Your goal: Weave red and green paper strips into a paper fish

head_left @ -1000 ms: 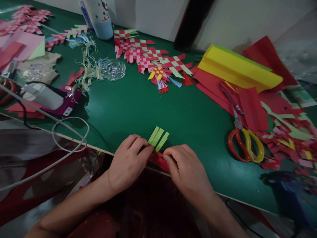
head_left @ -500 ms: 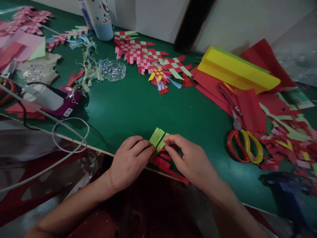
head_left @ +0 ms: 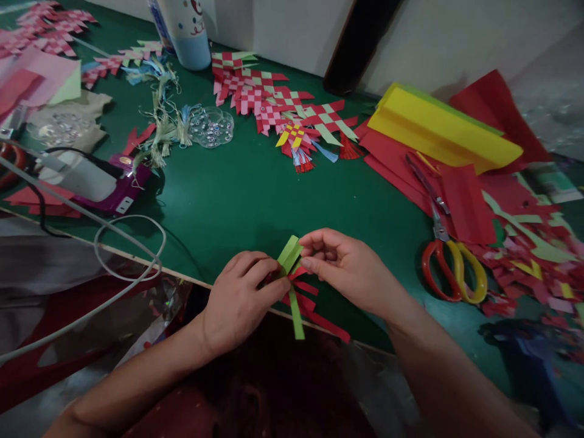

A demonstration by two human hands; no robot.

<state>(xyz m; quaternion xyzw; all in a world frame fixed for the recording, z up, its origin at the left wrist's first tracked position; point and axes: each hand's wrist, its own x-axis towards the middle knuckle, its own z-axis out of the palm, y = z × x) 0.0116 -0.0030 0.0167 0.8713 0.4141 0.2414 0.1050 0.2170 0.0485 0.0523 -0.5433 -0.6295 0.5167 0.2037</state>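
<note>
On the table (head_left: 228, 207), by its near edge, my left hand (head_left: 244, 286) pins green strips (head_left: 289, 254) and red strips (head_left: 326, 323); my right hand (head_left: 349, 264) meets the green, grip unclear; likely mid-weave, folding wants a steady hold

No legible txt, nos., logos.

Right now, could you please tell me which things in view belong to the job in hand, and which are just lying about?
In the job:
green paper strips, held in the left grip
red paper strips, beneath them

Lying about, though possibly related:
red-and-yellow-handled scissors
folded yellow paper
woven checkered pieces
loose tassels
</note>
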